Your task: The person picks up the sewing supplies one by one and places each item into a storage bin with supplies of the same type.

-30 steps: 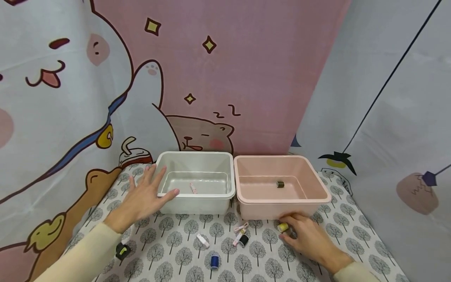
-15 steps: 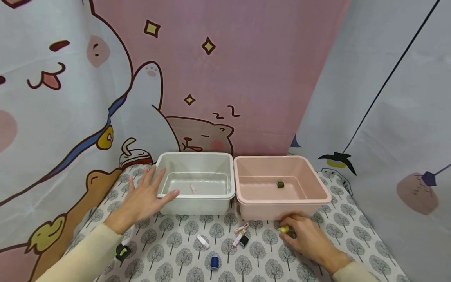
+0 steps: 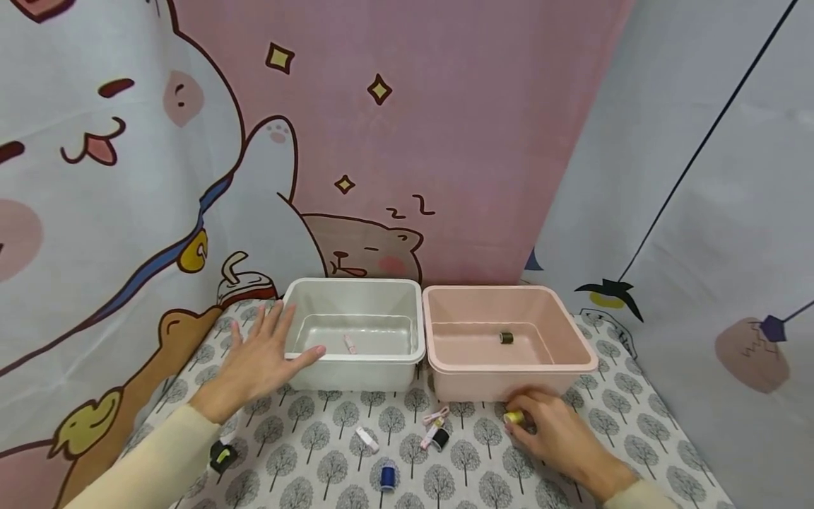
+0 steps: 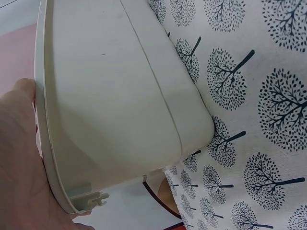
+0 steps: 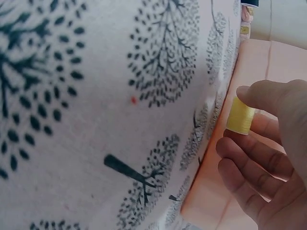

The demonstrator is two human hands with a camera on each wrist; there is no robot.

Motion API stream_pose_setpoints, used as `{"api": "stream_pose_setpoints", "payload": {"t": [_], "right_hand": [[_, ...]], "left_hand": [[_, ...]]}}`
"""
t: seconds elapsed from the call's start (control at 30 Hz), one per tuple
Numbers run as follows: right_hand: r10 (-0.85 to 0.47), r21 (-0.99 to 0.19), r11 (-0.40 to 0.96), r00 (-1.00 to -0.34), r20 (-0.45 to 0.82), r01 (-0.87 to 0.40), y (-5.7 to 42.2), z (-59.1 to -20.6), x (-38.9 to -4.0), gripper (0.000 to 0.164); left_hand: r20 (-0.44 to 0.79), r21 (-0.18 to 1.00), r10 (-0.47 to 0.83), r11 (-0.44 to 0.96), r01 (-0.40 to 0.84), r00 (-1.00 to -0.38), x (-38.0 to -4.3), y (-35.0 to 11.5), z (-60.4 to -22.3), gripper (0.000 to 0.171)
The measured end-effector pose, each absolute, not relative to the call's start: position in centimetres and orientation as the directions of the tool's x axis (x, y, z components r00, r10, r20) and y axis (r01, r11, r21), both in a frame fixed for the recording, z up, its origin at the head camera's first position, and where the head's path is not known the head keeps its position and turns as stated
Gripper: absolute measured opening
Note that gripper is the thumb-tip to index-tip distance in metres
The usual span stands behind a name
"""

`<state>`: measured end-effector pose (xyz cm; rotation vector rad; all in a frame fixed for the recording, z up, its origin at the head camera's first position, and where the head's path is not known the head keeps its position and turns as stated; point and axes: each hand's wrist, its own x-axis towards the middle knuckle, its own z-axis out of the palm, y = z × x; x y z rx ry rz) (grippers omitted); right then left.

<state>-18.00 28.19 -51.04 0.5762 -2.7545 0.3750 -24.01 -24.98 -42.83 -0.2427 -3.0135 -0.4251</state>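
Between thumb and fingers, my right hand (image 3: 553,435) pinches a yellow thread spool (image 5: 241,115), low in front of the pink bin (image 3: 509,385). My left hand (image 3: 257,360) lies with spread, straight fingers on the left rim of the white bin (image 3: 356,371); the left wrist view shows it against that rim. A dark green spool (image 3: 506,338) lies inside the pink bin. Inside the white bin is a small pale pink item (image 3: 350,344), too small to name.
On the tree-print cloth (image 3: 311,466) lie a blue spool (image 3: 387,478), a black spool (image 3: 440,439), a small white item (image 3: 367,439), pinkish items (image 3: 434,428) and a black-and-green object (image 3: 222,456). A printed curtain (image 3: 470,141) hangs behind the bins.
The head view has tilted up slightly, so the scene sits a little lower. The yellow spool turns slightly in my right fingers; my left hand stays on the white bin's rim.
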Motion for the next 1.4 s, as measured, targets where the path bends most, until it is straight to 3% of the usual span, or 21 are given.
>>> {"api": "stream_pose_setpoints", "payload": {"t": [0.57,0.93,1.13,1.27,1.4], "right_hand": [[-0.409,-0.107,0.840,-0.752,0.517,-0.531,28.9,-48.8,-17.4,0.033],[-0.404,-0.064,0.856,-0.740,0.537,-0.514,29.3,-46.4,-16.6,0.039],[-0.454,-0.040,0.811,-0.671,0.586,-0.584,29.5,-44.9,-16.5,0.046],[-0.465,-0.023,0.803,-0.650,0.600,-0.596,29.6,-44.0,-16.3,0.025],[-0.470,-0.014,0.799,-0.640,0.608,-0.601,29.7,-43.2,-16.3,0.046]], "left_hand": [[0.120,0.253,0.137,0.954,0.163,-0.983,-24.0,-25.4,-42.9,0.121],[0.120,0.256,0.123,0.955,0.150,-0.985,-24.0,-25.9,-43.1,0.122],[0.122,0.251,0.127,0.956,0.154,-0.984,-24.2,-25.8,-43.2,0.122],[0.123,0.244,0.129,0.957,0.156,-0.984,-24.2,-25.8,-43.2,0.122],[0.125,0.245,0.131,0.957,0.159,-0.983,-24.2,-25.9,-43.2,0.123]]}}
